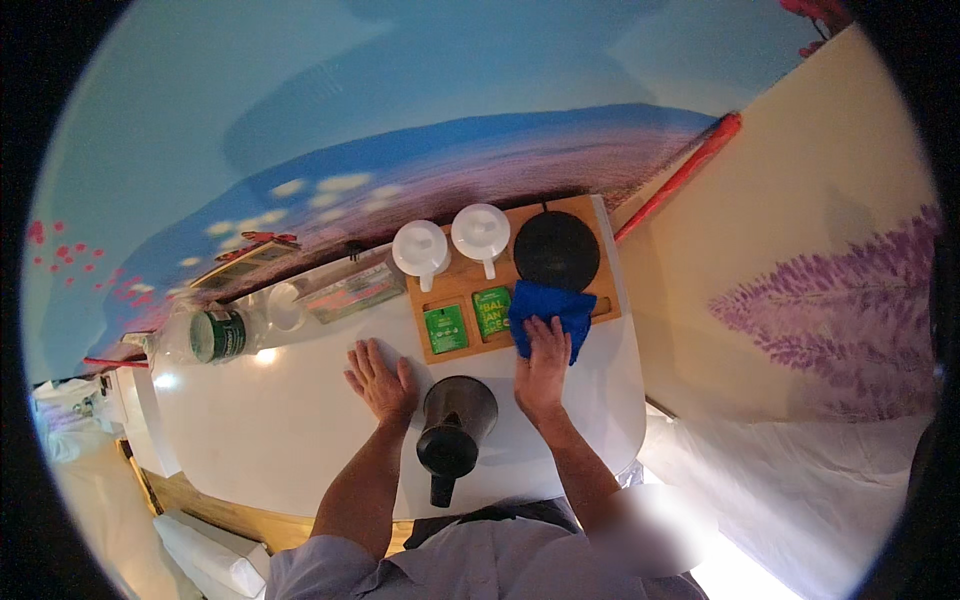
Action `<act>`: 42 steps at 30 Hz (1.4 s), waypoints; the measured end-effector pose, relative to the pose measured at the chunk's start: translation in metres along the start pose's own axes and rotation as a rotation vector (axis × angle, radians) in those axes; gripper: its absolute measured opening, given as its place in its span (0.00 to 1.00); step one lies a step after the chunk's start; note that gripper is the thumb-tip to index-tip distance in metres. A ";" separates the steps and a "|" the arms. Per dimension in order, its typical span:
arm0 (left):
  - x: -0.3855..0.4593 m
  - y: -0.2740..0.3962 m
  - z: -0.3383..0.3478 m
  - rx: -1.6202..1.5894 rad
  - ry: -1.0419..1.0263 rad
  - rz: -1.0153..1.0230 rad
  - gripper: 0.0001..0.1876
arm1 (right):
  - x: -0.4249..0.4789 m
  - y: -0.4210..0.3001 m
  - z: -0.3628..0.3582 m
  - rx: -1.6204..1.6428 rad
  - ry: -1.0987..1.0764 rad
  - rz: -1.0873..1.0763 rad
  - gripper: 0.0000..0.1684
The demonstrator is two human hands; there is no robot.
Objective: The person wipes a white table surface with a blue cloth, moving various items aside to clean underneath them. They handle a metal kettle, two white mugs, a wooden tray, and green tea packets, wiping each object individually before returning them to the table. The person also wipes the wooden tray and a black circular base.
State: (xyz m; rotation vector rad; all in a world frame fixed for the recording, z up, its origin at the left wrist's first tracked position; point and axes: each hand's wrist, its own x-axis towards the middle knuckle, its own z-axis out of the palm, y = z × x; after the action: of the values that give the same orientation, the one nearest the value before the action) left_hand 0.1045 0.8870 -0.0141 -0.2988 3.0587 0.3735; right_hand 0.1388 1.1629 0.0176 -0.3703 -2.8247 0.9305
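Observation:
My right hand [546,360] presses a blue cloth [564,307] with its fingers, over the front right part of a wooden tray [459,282]. Part of the tray and the near edge of a round black kettle base [557,247] are covered by the cloth. Flat on the white table, left of the tray's near corner, rests my left hand [384,381], fingers apart and holding nothing. Between my forearms a black electric kettle [457,412] stands with its handle towards me. The tray also carries two white cups [420,247] and green packets [445,328] in compartments.
On the white table [270,435], a clear plastic bottle [217,335], a clear cup [286,306] and a clear-sided box [356,291] stand along the painted wall [420,150]. A second wall [675,285] rises at the right. A pale box-like object [206,551] sits at lower left.

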 end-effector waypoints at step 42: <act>-0.002 -0.002 -0.008 -0.014 -0.041 -0.024 0.40 | 0.034 -0.034 -0.031 0.468 -0.265 0.147 0.25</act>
State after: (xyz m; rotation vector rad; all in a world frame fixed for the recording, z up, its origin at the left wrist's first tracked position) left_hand 0.1062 0.8833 -0.0066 -0.3240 3.0109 0.3955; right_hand 0.1067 1.1638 0.0649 -0.4194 -2.6988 1.7370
